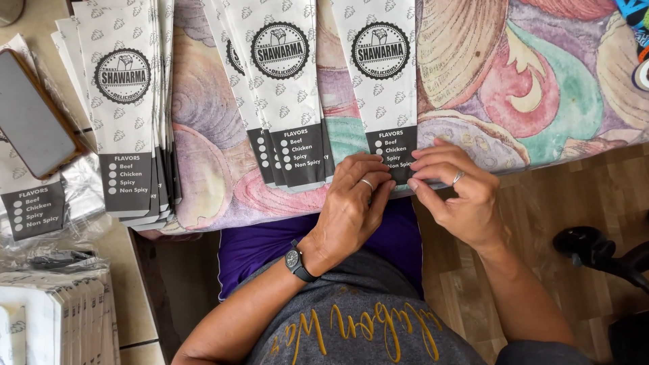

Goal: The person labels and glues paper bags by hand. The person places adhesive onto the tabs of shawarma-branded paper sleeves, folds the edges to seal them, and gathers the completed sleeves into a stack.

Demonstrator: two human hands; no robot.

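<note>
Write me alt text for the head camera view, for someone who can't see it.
Seen from above, a person's left hand and right hand pinch the dark bottom end of a long white printed paper sleeve lying on a colourful patterned cloth. More sleeves lie fanned beside it, a stack sits further left, and a phone rests at the far left.

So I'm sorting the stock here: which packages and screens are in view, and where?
Sleeve: under both hands, long, white with dark end.
Middle stack: left of it, fanned, same look.
Left stack: thick, same look.
Phone: far left, dark screen, brown case.
Bundle: bottom left, white edges.
</note>
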